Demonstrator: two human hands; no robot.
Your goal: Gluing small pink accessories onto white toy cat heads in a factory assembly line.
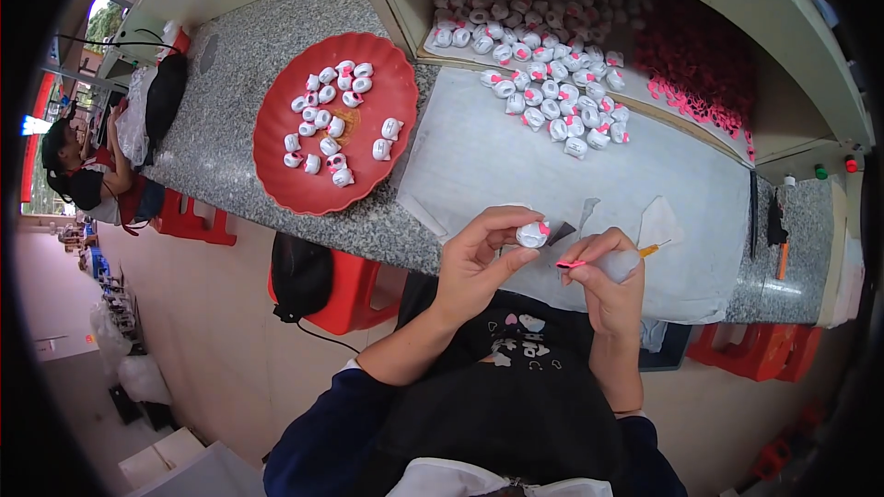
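Left hand (479, 258): thumb and fingertips pinched together on one white piece (531, 236), held above the near part of the sheet. Right hand (608, 290): fingertips closed on a pink part (571, 264), a bottle (619, 265) lodged in the same grasp. The two hands stood near each other, their pieces apart.

Layout, as I saw it from the room, largest first. The speckled stone surface (230, 55) carried everything. A pale sheet (460, 156) covered the working area, probably to shield the stone. The red scalloped dish (276, 156) sat to the left, just beside the sheet; it held a scattered batch of similar pieces, presumably to separate them from the white heap (543, 97). That heap spilled from the shelf onto the sheet's far side, likely for easy reach. The pink heap (700, 101) lay right of it, which I took as sorting by kind.

The bottle, translucent with a yellow tip pointing right, away from the left hand, seemed tucked back so that the fingertips could manage the pink part.

Appearance: the white piece was rounded and glossy, with a pink patch on its right side; the grip left that side exposed. The pink part was smaller, flat and narrow, dark along one face. Finer detail: too small to tell.
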